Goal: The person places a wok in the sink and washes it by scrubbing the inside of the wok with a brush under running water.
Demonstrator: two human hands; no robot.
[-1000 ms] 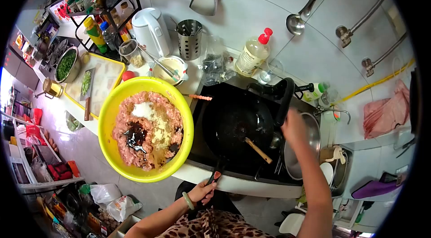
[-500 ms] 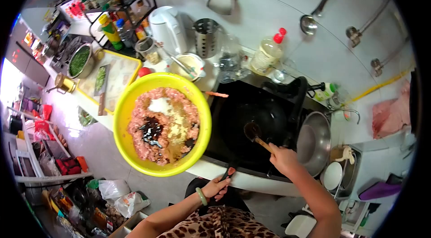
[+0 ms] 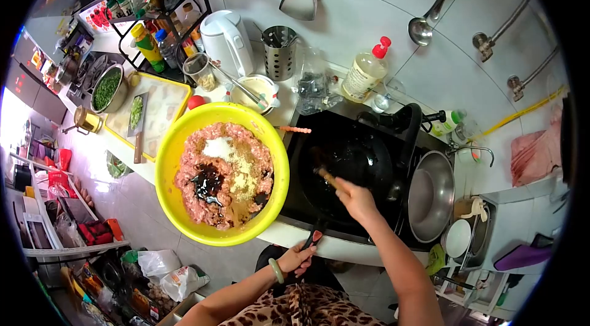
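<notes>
My left hand (image 3: 296, 259), a pale bangle at its wrist, is closed on the black handle of a wok (image 3: 384, 184) at the counter's front edge. My right hand (image 3: 356, 201) grips a wooden-handled utensil (image 3: 329, 177) that reaches down into the wok. The utensil's dark head is blurred against the black surface, so its exact kind is unclear. Left of the wok is a large yellow basin (image 3: 165, 187) of minced meat (image 3: 193, 141), topped with white and yellowish powders and a dark sauce.
A metal bowl (image 3: 430, 197) is right of the wok. Behind stand a red-pump bottle (image 3: 365, 77), a utensil holder (image 3: 279, 58) and a white kettle (image 3: 227, 43). A cutting board (image 3: 166, 98) with a knife (image 3: 139, 141) lies left, beside a pot of chopped greens (image 3: 109, 87).
My right hand has moved left and away from me, carrying the utensil's head toward the wok's far left side. My left hand keeps its hold on the handle.
</notes>
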